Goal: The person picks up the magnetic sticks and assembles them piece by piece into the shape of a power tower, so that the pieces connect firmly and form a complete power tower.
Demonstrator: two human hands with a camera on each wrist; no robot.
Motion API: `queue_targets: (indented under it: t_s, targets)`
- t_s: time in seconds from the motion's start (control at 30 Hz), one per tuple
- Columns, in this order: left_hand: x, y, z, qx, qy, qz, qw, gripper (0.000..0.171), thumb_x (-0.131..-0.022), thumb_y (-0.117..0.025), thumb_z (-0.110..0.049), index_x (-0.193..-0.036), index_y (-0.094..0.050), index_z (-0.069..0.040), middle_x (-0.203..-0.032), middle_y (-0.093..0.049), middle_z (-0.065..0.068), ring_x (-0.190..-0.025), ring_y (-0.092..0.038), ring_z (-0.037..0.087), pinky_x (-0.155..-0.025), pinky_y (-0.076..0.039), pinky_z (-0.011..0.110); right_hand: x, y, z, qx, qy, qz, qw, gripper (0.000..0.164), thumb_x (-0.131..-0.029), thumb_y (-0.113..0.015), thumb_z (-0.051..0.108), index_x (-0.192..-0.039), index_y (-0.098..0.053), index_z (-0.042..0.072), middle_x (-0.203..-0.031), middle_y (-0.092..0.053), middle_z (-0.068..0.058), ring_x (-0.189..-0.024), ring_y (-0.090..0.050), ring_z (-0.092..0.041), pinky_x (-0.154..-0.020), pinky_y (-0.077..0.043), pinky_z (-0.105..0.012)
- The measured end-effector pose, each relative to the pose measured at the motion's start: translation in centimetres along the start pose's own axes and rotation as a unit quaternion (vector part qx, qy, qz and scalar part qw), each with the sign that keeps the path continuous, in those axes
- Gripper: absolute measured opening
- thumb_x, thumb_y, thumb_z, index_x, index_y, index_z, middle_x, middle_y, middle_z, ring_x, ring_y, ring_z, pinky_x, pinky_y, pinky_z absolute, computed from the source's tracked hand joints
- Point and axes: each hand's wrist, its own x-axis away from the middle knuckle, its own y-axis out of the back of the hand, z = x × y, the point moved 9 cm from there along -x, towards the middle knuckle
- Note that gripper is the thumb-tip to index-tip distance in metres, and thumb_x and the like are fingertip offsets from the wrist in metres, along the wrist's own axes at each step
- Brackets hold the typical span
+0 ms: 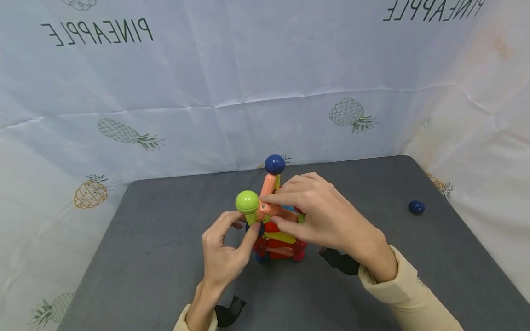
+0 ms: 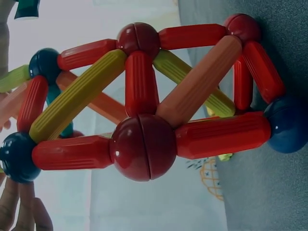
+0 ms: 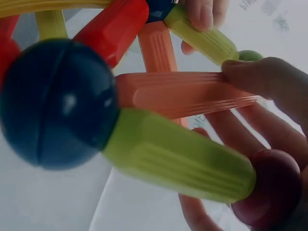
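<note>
A frame of magnetic building sticks and balls stands mid-table, its red, yellow and orange sticks joined by red and blue balls. My left hand holds the blue ball at its upper left corner, thumb by a yellow-green stick topped with a lime-green ball. Between thumb and fingers my right hand pinches the free end of an orange stick. That stick's other end meets a blue ball, which also bears a green stick tipped with a dark red ball.
One more blue ball tops an upright orange stick at the back of the frame. A loose blue ball lies on the grey table at the right. Pineapple-print cloth hangs behind the table.
</note>
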Motion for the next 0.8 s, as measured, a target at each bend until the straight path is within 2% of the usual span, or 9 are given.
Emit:
queue_targets:
  t_s: [0.2,0.3,0.4,0.47,0.53,0.67,0.73,0.8]
  targets:
    - [0.1,-0.1,0.0,0.012,-0.006,0.005,0.9999,0.031,-0.076,-0.081,0.005,-0.105,-0.075,-0.005,-0.087,-0.072,0.009,-0.078,-0.063,0.021,-0.074,-0.050,0.024,-0.3,-0.2,0.3,0.035,0.008,0.005,0.999,0.024,-0.080,-0.088,0.024,-0.103,-0.082,0.018,-0.082,-0.074,0.011,-0.072,-0.056,-0.005,-0.074,-0.050,-0.028]
    - [0.1,-0.2,0.1,0.015,0.001,0.016,0.9998,0.032,-0.077,-0.083,0.002,-0.106,-0.075,-0.008,-0.089,-0.072,0.008,-0.080,-0.063,0.019,-0.074,-0.051,0.026,-0.2,-0.2,0.3,0.031,0.007,0.007,0.999,0.024,-0.080,-0.088,0.026,-0.103,-0.082,0.018,-0.085,-0.076,0.010,-0.074,-0.057,-0.006,-0.073,-0.050,-0.027]
    - [0.3,-0.6,0.5,0.007,0.023,0.042,0.9988,0.042,-0.074,-0.088,-0.004,-0.112,-0.072,-0.012,-0.097,-0.071,0.005,-0.086,-0.064,0.015,-0.074,-0.054,0.027,-0.1,0.2,-0.1,-0.009,0.002,-0.014,1.000,0.027,-0.080,-0.089,0.029,-0.104,-0.082,0.018,-0.091,-0.076,0.009,-0.079,-0.059,-0.007,-0.073,-0.049,-0.026]
    - [0.5,-1.1,0.9,-0.001,0.041,0.062,0.9972,0.050,-0.071,-0.091,-0.008,-0.116,-0.069,-0.013,-0.102,-0.070,0.003,-0.090,-0.065,0.013,-0.076,-0.057,0.028,0.2,0.9,-0.8,-0.063,-0.008,-0.052,0.997,0.027,-0.080,-0.088,0.024,-0.105,-0.081,0.016,-0.095,-0.077,0.005,-0.085,-0.063,-0.009,-0.075,-0.050,-0.026]
    - [0.7,-1.5,1.2,0.003,0.061,0.077,0.9952,0.053,-0.071,-0.093,-0.011,-0.117,-0.066,-0.012,-0.105,-0.069,0.002,-0.092,-0.068,0.012,-0.078,-0.060,0.029,0.5,1.8,-2.0,-0.115,-0.024,-0.113,0.987,0.024,-0.083,-0.085,0.018,-0.105,-0.081,0.013,-0.096,-0.078,0.000,-0.087,-0.065,-0.011,-0.077,-0.052,-0.025]
    - [0.9,-1.8,1.6,0.029,0.083,0.078,0.9931,0.049,-0.075,-0.091,-0.008,-0.114,-0.063,-0.008,-0.106,-0.072,0.004,-0.090,-0.075,0.015,-0.080,-0.062,0.031,1.5,2.4,-6.2,-0.175,-0.086,-0.228,0.954,0.017,-0.090,-0.074,0.005,-0.106,-0.080,0.004,-0.095,-0.079,-0.012,-0.089,-0.069,-0.008,-0.084,-0.053,-0.020]
    - [0.9,-1.7,1.7,0.039,0.085,0.075,0.9928,0.047,-0.075,-0.090,-0.006,-0.113,-0.062,-0.006,-0.106,-0.073,0.005,-0.089,-0.076,0.016,-0.081,-0.063,0.031,2.0,1.7,-8.3,-0.185,-0.126,-0.254,0.941,0.017,-0.093,-0.068,0.003,-0.105,-0.079,0.002,-0.093,-0.078,-0.016,-0.087,-0.068,-0.007,-0.084,-0.053,-0.017]
    - [0.9,-1.6,1.7,0.044,0.083,0.076,0.9927,0.047,-0.075,-0.090,-0.005,-0.113,-0.062,-0.006,-0.106,-0.072,0.005,-0.090,-0.075,0.016,-0.082,-0.062,0.029,2.5,0.3,-10.2,-0.191,-0.165,-0.254,0.934,0.018,-0.094,-0.065,0.002,-0.107,-0.079,0.002,-0.094,-0.077,-0.018,-0.085,-0.070,-0.010,-0.082,-0.053,-0.015]
